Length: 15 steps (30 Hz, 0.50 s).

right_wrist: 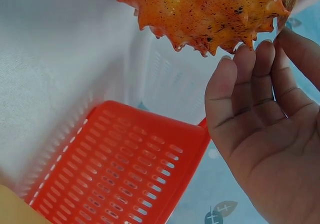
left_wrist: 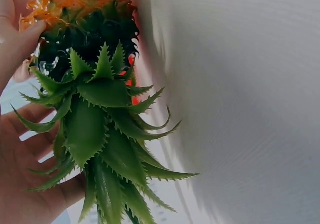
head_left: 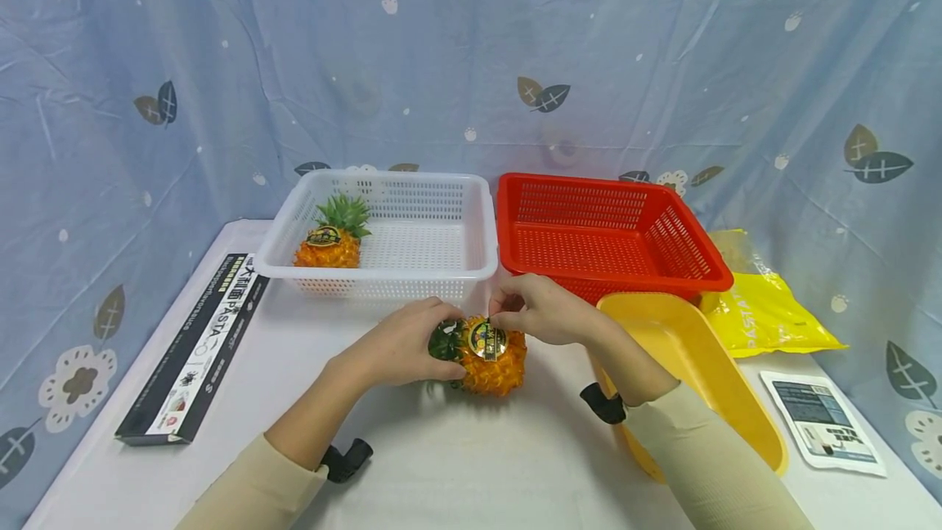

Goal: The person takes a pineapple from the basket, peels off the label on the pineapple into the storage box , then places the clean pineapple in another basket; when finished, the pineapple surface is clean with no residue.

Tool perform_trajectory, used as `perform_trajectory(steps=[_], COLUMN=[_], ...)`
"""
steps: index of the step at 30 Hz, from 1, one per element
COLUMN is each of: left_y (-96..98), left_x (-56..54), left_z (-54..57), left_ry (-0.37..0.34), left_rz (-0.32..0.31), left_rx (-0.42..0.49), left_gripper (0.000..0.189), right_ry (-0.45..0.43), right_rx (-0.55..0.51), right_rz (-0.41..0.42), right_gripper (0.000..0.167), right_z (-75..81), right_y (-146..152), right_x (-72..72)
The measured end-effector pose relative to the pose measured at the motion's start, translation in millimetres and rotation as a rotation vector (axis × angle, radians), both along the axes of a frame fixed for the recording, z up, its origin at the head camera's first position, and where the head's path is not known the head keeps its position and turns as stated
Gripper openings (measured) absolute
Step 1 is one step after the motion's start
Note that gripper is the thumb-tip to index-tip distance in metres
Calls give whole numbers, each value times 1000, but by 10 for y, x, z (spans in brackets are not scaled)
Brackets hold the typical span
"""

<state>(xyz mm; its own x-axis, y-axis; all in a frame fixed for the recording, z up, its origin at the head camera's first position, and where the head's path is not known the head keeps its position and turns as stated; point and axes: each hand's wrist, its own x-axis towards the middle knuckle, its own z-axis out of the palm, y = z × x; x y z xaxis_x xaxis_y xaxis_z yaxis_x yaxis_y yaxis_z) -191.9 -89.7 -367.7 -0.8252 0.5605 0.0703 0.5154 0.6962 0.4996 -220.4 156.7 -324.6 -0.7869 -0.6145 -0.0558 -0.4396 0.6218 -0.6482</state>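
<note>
An orange pineapple point(head_left: 495, 375) with a round black-and-gold label point(head_left: 487, 339) lies on its side on the white table, crown toward the left. My left hand point(head_left: 406, 346) grips it around its dark green end, thumb on the near side. Below that hand's thumb, the spiky green crown point(left_wrist: 107, 129) fills the left wrist view. With thumb and index finger, my right hand point(head_left: 548, 311) pinches the label's edge at the pineapple's right side. The other right fingertips point(right_wrist: 243, 58) are close to the spiny orange skin point(right_wrist: 200, 18) in the right wrist view.
Behind are a white basket point(head_left: 397, 274) holding another pineapple point(head_left: 329, 250) and a red basket point(head_left: 625, 275). A yellow tray point(head_left: 706, 383) is under the right forearm. Farther right lie a yellow pasta bag point(head_left: 780, 313) and a white pouch point(head_left: 823, 424); a black pasta box point(head_left: 195, 350) lies left.
</note>
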Motion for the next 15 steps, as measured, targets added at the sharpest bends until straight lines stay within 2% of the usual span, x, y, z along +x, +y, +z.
perform_trajectory(steps=[15], left_y=[-13], left_x=[-9], left_z=[2], left_ry=[12], left_rz=[-15], left_rx=[-3], left_gripper=[66], right_ry=[0], right_rx=[-32], right_rz=[19], right_gripper=[5], right_z=[49], right_y=[26], right_x=[35])
